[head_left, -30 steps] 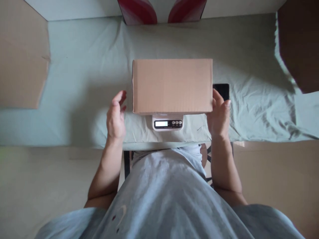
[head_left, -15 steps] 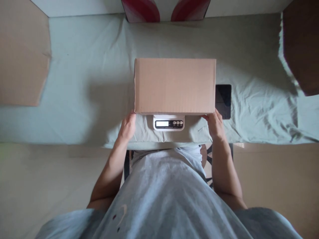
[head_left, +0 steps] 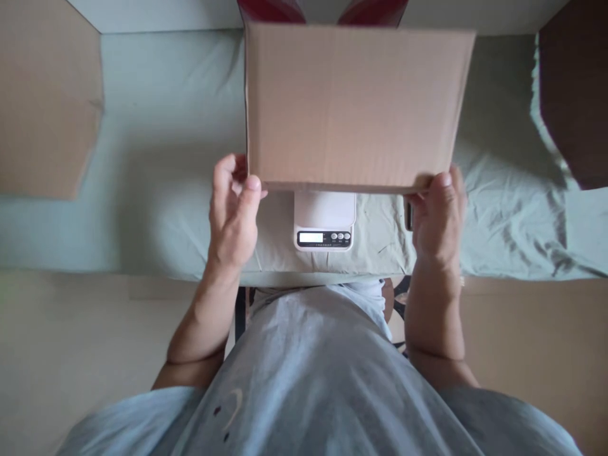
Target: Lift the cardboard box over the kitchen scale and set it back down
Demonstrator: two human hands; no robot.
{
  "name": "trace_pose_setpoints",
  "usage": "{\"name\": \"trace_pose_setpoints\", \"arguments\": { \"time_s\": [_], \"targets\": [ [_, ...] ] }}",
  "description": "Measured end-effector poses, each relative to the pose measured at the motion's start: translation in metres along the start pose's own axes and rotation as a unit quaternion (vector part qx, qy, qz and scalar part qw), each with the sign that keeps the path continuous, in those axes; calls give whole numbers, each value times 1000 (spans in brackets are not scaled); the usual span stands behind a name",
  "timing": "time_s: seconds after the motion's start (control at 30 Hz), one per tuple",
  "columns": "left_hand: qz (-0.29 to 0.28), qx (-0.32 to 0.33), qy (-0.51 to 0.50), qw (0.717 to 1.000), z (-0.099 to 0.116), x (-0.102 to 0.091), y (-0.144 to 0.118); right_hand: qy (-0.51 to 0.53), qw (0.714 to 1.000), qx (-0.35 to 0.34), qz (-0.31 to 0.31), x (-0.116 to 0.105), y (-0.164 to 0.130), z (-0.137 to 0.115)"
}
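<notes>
Cardboard box (head_left: pixel 354 104), plain brown, held up over the table (head_left: pixel 156 190), clear of the white digital scale (head_left: pixel 324 221) beneath it. Left hand (head_left: pixel 232 212) clamped on the box's near-left bottom corner: thumb on the near face, fingers curled under the edge. Right hand (head_left: pixel 437 218) clamped likewise on the near-right bottom corner, thumb up on the near face, fingers underneath. Box sits level betw. both hands; its far edge covers part of two red shapes (head_left: pixel 270 9) at the top of view. Scale: platform bare, display lit, three round buttons to the display's right; digits too small to read. Dark flat device (head_left: pixel 408 215) just beside the right hand, mostly hidden by hand & box. Table covered w/ pale green wrinkled cloth (head_left: pixel 513 209). Flat cardboard sheet (head_left: pixel 45 101) lies at far left; darker brown cardboard piece (head_left: pixel 574 88) at upper right. Person's grey shirt (head_left: pixel 308 373) fills the lower centre of view.
</notes>
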State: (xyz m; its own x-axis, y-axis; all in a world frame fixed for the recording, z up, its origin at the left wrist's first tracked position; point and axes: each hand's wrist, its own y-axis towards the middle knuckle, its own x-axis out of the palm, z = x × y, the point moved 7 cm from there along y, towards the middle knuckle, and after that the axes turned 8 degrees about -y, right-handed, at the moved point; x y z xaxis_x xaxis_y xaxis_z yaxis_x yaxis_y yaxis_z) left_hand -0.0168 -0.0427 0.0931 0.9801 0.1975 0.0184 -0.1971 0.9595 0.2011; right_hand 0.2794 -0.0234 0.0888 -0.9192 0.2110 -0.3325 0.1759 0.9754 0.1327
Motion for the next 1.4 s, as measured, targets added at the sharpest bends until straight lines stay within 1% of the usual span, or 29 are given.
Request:
{"name": "trace_pose_setpoints", "arguments": {
  "time_s": [0.07, 0.1, 0.17, 0.23, 0.37, 0.47, 0.53, 0.67, 0.83, 0.9, 0.97, 1.1, 1.17, 1.23, 1.3, 1.33, 1.4],
  "targets": [
    [7, 21, 1, 1000, 8, 5, 17, 43, 998, -28, 35, -1, 20, -12],
    [14, 21, 7, 1000, 9, 7, 26, 60, 997, -34, 40, 1, 30, -14],
    [29, 6, 23, 999, 3, 13, 43, 77, 996, -32, 26, 10, 49, -10],
    [42, -13, 40, 998, -14, 17, 59, 69, 997, -9, 13, 19, 65, 6],
    [42, -44, 34, 998, -60, 23, 78, 26, 999, 47, -7, 35, 81, 50],
    [52, -74, 23, 996, -87, 22, 81, 17, 998, 59, -17, 43, 82, 71],
    [61, -91, 20, 994, -97, 19, 80, 10, 998, 62, -25, 48, 82, 80],
    [75, -106, 14, 991, -107, 16, 80, 0, 997, 67, -42, 57, 87, 93],
    [72, -99, 27, 992, -113, 14, 84, 10, 994, 93, -52, 60, 91, 103],
    [73, -92, 34, 992, -117, 9, 84, 32, 991, 120, -45, 59, 89, 109],
    [78, -102, 34, 991, -127, 3, 83, 55, 987, 149, -26, 54, 84, 118],
    [81, -173, 9, 982, -158, -11, 74, 65, 983, 173, 2, 42, 73, 133],
    [77, -191, -1, 979, -168, -16, 70, 53, 983, 177, 12, 36, 70, 138],
    [75, -197, -12, 977, -170, -18, 69, 41, 983, 178, 13, 34, 73, 139],
    [70, -191, -23, 979, -167, -15, 71, 40, 986, 162, 0, 38, 80, 135],
    [64, -182, -29, 981, -163, -12, 74, 42, 988, 148, -10, 42, 85, 131],
    [53, -158, -41, 985, -153, -2, 83, 28, 994, 99, -46, 54, 96, 118]
  ]
}}
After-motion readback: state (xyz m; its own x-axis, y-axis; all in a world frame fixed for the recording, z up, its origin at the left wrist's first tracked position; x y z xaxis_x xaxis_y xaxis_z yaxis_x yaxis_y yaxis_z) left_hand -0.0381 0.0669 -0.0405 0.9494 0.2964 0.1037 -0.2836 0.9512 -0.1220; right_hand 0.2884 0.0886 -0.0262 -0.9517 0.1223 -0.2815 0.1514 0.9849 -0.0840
